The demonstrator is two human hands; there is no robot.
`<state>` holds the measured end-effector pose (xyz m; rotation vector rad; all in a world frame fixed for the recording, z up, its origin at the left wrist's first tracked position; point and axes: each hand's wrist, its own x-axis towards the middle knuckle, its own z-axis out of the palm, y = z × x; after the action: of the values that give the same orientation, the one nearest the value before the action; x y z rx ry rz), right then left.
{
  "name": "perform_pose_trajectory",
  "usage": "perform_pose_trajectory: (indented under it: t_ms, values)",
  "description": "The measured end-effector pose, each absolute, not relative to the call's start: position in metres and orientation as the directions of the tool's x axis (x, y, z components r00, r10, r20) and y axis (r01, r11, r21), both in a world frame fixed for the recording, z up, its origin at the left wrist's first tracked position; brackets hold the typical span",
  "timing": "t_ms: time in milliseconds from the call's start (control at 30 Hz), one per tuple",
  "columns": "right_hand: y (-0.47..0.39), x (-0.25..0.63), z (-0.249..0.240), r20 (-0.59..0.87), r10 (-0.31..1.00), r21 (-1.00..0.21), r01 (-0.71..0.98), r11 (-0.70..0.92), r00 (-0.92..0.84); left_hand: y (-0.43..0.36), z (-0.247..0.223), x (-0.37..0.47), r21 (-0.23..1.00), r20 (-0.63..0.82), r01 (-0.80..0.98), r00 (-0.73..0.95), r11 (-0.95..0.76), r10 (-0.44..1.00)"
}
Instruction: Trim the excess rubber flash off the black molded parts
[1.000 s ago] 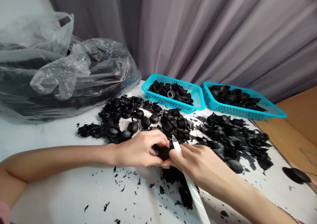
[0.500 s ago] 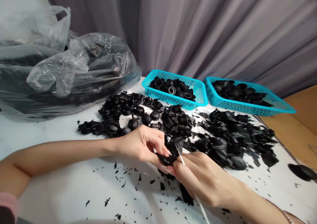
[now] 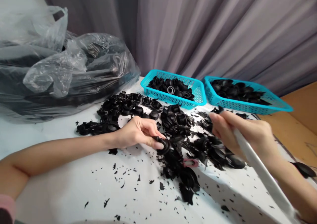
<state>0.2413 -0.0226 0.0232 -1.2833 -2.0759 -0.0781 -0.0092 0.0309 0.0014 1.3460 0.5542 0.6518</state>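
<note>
My left hand (image 3: 138,133) pinches a black ribbed rubber part (image 3: 165,147) between thumb and fingers, just above the table. Off to the right, my right hand (image 3: 244,135) is raised and closed around a long, flat, whitish tool (image 3: 262,174) that slants down toward the lower right corner. A small dark piece shows at its fingertips, too blurred to name. Below the left hand lie more black rubber pieces (image 3: 189,179) joined by ragged sheet. A pink looped object (image 3: 190,163) rests among them, partly covered.
Piles of black ribbed parts (image 3: 177,120) spread across the white table (image 3: 81,174), with small black scraps (image 3: 162,186) in front. Two blue baskets, left (image 3: 201,93) and right (image 3: 279,105), hold black parts. A large clear plastic bag (image 3: 66,79) stands at back left.
My right hand has moved up and right, away from the left hand, with the whitish tool. The left hand keeps its rubber part, and the pink object has come into view.
</note>
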Motion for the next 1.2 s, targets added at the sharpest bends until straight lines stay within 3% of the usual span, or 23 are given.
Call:
perform_pose_trajectory:
  t_ms: [133,267,433,633,833,1000,1200]
  values:
    - [-0.022,0.233,0.028,0.451,0.757,-0.299,0.719,0.627,-0.472,0.028,-0.002,-0.005,0.995,-0.006,-0.062,0.71,0.072,0.704]
    - [-0.03,0.22,0.033,0.289,0.791,-0.311,0.728,0.611,-0.54,0.025,-0.002,-0.006,1.0,-0.011,-0.009,0.697,0.024,0.717]
    - [-0.039,0.218,0.043,0.32,0.836,-0.4,0.736,0.546,-0.446,0.021,0.003,-0.006,0.999,-0.048,0.049,0.695,0.02,0.718]
    - [-0.056,0.21,0.045,0.119,0.956,-0.737,0.62,0.267,-0.269,0.014,0.013,-0.005,0.99,-0.132,0.126,0.673,0.063,0.727]
    - [-0.055,0.205,0.043,0.142,0.972,-0.755,0.614,0.229,-0.188,0.009,0.02,-0.004,0.975,-0.218,0.172,0.641,0.139,0.736]
    - [-0.051,0.196,0.039,-0.05,0.977,-0.938,0.346,0.025,-0.206,0.007,0.023,-0.004,0.966,-0.251,0.209,0.614,0.152,0.748]
    - [-0.052,0.189,0.034,-0.157,0.979,-0.97,0.205,-0.129,-0.127,0.005,0.024,-0.004,0.961,-0.259,0.24,0.604,0.137,0.754]
